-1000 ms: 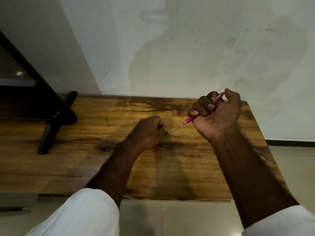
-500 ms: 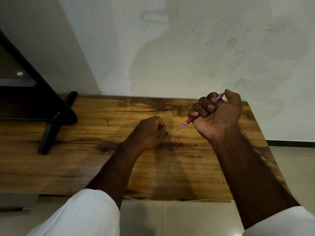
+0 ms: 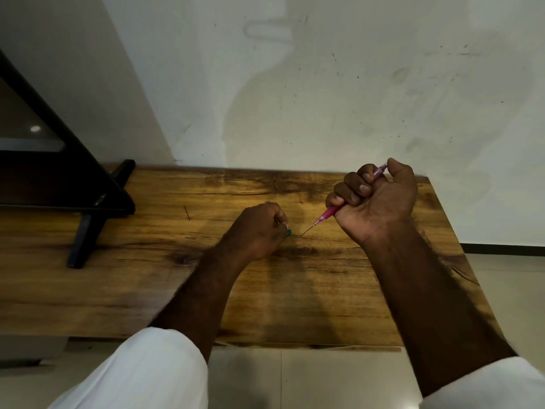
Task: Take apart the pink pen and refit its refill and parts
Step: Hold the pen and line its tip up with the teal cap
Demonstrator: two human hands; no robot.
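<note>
nothing moved, 1 pink pen [image 3: 330,213] fisted in rt hand [image 3: 374,202], lt hand [image 3: 259,228] pinching 1 small green part [image 3: 289,232]

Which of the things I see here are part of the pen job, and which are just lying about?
Part of the job:
- pink pen, in the right hand
- small green part, at the left hand

Lying about:
- black stand on the wooden table
- thin dark sliver, too small to tell

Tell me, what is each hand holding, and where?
Right hand fists the pink pen around its barrel. Left hand pinches a small teal part; the grip point is hidden.
</note>
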